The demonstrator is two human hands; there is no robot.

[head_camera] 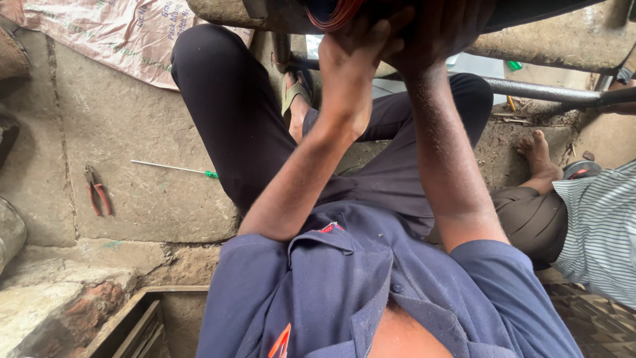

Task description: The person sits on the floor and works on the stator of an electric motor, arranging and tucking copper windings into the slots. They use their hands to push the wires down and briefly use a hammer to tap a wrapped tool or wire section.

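Both hands are working right up at 12 o'clock, pressed against a bundle of coppery-orange wire [334,14] that's poking out of a dark round housing [530,13] at the top edge. The left hand [354,63] is cupping the bundle from below, fingers curling up around it, though how tightly is hard to call because the tips are running out of view. The right hand [440,33] is sitting just beside it at about 1 o'clock, knuckles toward the camera; can't tell whether it's gripping anything or just bracing.

Only a short arc of the wire is showing, its strands curving from roughly 10 o'clock round toward 1 o'clock, so its long axis and which way it's pointing can't be told from this sliver.

My guess at what could go wrong: those thin strands could be getting kinked or scraped against the housing edge if the hands are pulling unevenly.

Over at 9 o'clock, red-handled pliers [97,191] and a green-handled screwdriver [175,168] are lying on the stone floor [132,119], well apart from the hands. Another person's bare foot [538,156] is resting at 3 o'clock.
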